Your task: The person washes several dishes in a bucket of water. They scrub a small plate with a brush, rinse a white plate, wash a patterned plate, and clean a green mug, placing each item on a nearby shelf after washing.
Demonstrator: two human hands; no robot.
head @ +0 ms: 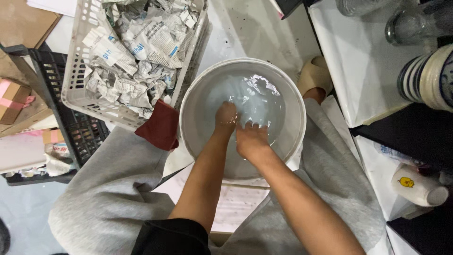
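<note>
- Both hands are down in a white bucket of water that stands on the floor between the person's knees.
- The left hand is dipped to the knuckles, its fingers under the rippled surface; I cannot tell whether it is clenched on something or loose.
- The right hand lies just beside it, fingers curled down into the water; what it holds, if anything, is hidden.
- Risk: a knee in grey trousers presses near the rim, so a nudge could tip or slop water.
- Risk: the crumpled newspaper in the white basket sits just beside the bucket; splashes would soak it.
- Risk: anything slippery under water could escape wet fingers and knock the bucket wall.
</note>
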